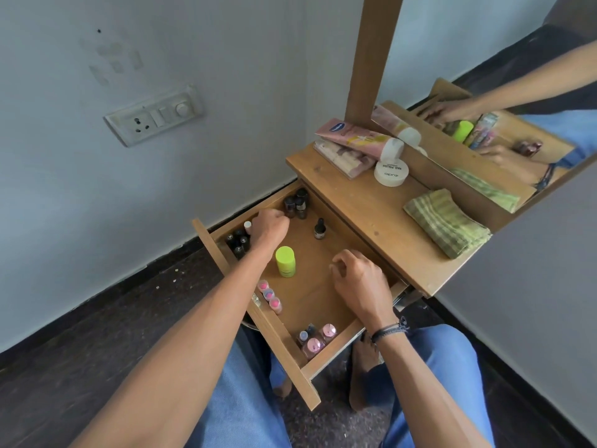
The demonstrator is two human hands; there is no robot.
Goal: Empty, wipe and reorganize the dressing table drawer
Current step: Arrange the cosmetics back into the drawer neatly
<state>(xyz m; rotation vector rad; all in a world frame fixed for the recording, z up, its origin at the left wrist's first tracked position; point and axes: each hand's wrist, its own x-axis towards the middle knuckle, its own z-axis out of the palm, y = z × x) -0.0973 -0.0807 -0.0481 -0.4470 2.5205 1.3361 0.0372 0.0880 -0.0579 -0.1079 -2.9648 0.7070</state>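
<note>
The wooden drawer [310,295] stands pulled out over my lap. Inside it are dark bottles at the far corner [295,203], more dark bottles at the left wall [238,242], a dropper bottle [319,228], a neon-yellow-capped jar [285,260], pink-capped bottles along the front wall [269,294] and pink bottles in the near corner [316,339]. My left hand [269,226] reaches to the far left, fingers curled against the dark bottles; what it grips is hidden. My right hand [358,279] hovers over the drawer's right side, fingers loosely curled, nothing seen in it.
On the table top [371,215] lie a folded green checked cloth [447,221], a white nail polish remover tub [391,171], a pink lotion tube [355,137] and a flat palette [342,156]. A mirror [484,130] stands behind. A wall socket [155,116] is left.
</note>
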